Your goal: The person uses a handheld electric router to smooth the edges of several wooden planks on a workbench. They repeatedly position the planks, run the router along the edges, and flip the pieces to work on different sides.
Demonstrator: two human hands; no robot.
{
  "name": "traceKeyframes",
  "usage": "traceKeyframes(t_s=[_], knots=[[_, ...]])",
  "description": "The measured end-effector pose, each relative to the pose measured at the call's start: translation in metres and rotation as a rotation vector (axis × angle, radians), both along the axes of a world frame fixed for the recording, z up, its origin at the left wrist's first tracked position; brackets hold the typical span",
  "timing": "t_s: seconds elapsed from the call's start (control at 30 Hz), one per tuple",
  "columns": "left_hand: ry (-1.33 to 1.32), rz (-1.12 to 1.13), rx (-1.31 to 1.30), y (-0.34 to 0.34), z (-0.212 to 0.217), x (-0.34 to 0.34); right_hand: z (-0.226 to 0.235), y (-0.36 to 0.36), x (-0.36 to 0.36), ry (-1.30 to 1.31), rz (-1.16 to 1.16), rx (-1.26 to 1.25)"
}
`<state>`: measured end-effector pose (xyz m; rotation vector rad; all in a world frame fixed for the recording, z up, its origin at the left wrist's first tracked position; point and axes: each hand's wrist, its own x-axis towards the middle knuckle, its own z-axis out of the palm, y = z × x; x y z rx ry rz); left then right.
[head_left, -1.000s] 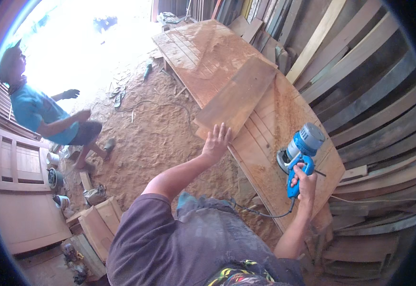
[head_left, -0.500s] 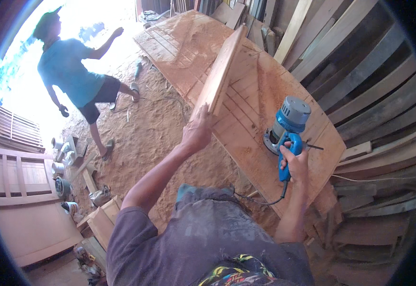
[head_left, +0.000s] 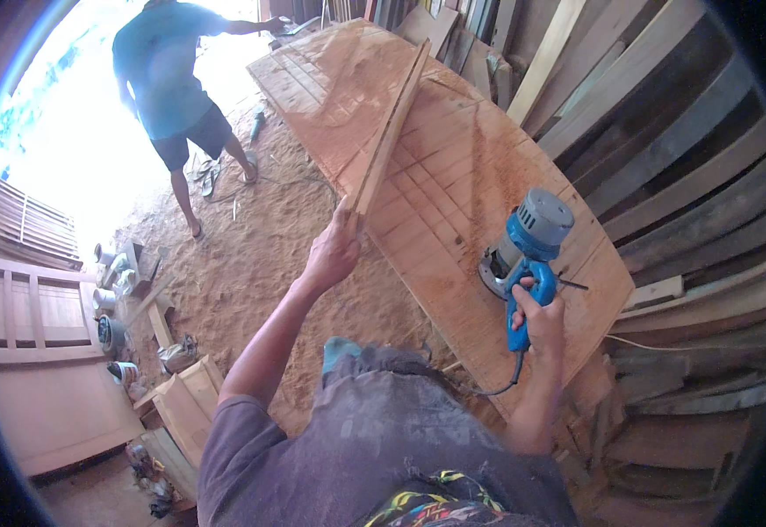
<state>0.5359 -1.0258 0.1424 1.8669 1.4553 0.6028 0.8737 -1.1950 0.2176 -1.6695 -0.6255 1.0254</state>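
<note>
My left hand point(head_left: 336, 248) is closed around the near end of a long wooden plank point(head_left: 389, 132), which stands on its narrow edge and slants away across the wooden worktable point(head_left: 435, 189). My right hand point(head_left: 538, 312) grips the blue handle of a router point(head_left: 528, 241) with a grey motor housing. The router's base rests on or just over the tabletop at the right; the exact contact cannot be made out. A dark power cord point(head_left: 516, 376) hangs from its handle toward my body. Sawdust covers much of the table.
Long boards point(head_left: 664, 132) lean and lie stacked along the right side. Sawdust covers the floor point(head_left: 251, 272). Another person point(head_left: 168, 79) stands at the far left, one arm stretched toward the table's far end. Wooden panels point(head_left: 58, 395) and several buckets point(head_left: 112, 334) are at the left.
The plank has turned from its broad face onto its edge, and its near end has shifted left with my left hand. The other person has walked right toward the table's far end.
</note>
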Motion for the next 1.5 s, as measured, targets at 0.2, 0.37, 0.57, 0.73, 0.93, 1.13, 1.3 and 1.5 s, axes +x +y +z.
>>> traceKeyframes(t_s=[0.2, 0.37, 0.57, 0.73, 0.93, 1.13, 1.3, 1.5], knots=[[-0.022, 0.028, -0.029, 0.0, 0.001, -0.005, -0.003, 0.0, 0.007, -0.017, 0.05, 0.006], [-0.333, -0.071, -0.193, 0.017, 0.007, -0.031, -0.007, -0.001, 0.0, -0.003, 0.014, -0.007], [-0.279, -0.131, -0.322, 0.105, 0.031, -0.029, -0.003, 0.0, -0.004, 0.039, -0.058, -0.026], [-0.094, -0.087, -0.134, 0.22, 0.025, 0.038, 0.007, 0.007, -0.013, -0.005, -0.125, -0.122], [0.187, -0.158, -0.185, 0.281, 0.037, 0.104, 0.013, 0.011, -0.036, 0.023, -0.307, -0.115], [-0.178, -0.244, -0.367, 0.318, 0.012, 0.035, 0.02, 0.02, -0.054, -0.012, -0.402, -0.153], [-0.217, -0.217, -0.355, 0.319, 0.044, -0.053, 0.014, 0.024, -0.058, -0.003, -0.469, -0.159], [0.096, -0.512, -0.279, 0.355, 0.095, -0.102, 0.011, 0.028, -0.064, 0.073, -0.573, -0.075]])
